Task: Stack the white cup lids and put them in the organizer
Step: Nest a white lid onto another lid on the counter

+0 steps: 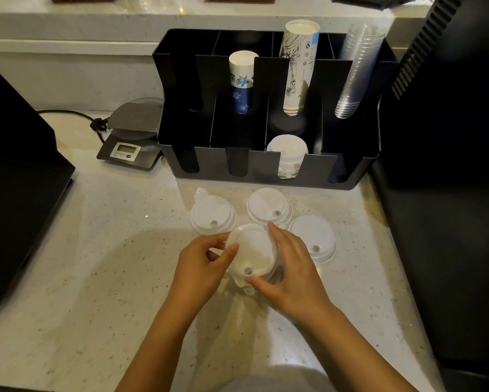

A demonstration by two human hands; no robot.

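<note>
**Both hands on one lid, three more lids loose on the counter**

No print on the cups can be read: the blue-and-white paper cup stack (241, 80) carries a swirl emblem, and the tall sketch-printed cup stack (298, 66) has small marks too fine to make out. The digital scale (130, 137) shows a blank display.

The left hand (200, 267) and right hand (290, 273) close around a white cup lid (251, 253), fingertips on its rim, the sip hole facing the person; something crumpled and pale sits beneath it, unclear what. Three other white lids lie flat just beyond: the left lid (212, 215), the middle lid (268, 205) and the right lid (312, 239), close together but not stacked.

The black organizer (266, 168) stands right behind them, its front edge near the middle lid. Its front row holds a short printed cup stack (288, 157); the neighbouring front slots look dark. Clear plastic cups (356, 72) lean at the back right. Speckled counter (82, 264) lies open to the left; dark machines hem both sides.
</note>
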